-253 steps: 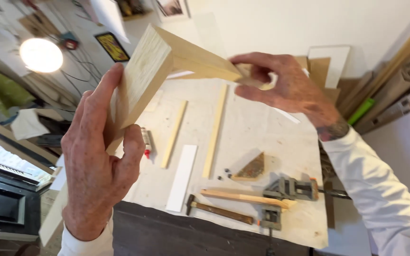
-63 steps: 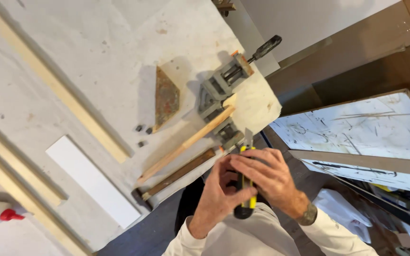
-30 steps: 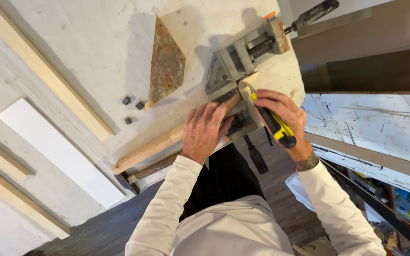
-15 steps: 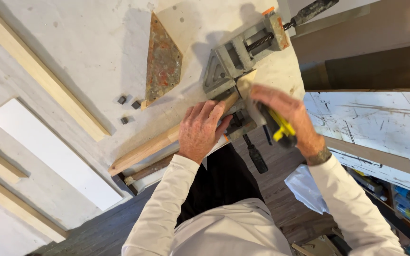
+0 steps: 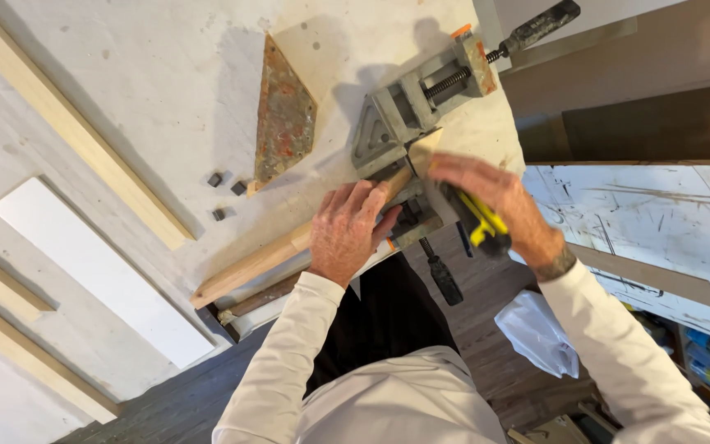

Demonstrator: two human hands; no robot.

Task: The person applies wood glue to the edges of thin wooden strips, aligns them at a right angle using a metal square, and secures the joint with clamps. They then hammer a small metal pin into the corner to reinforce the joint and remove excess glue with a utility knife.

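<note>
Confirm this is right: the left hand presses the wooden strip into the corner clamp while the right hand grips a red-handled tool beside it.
Not quite. In the head view the tool in the right hand has a yellow and black handle, not red. The rest holds: the left hand presses the wooden strip at the corner clamp.

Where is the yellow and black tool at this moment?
In the head view, the yellow and black tool is in the right hand, beside the grey corner clamp at the table edge.
</note>
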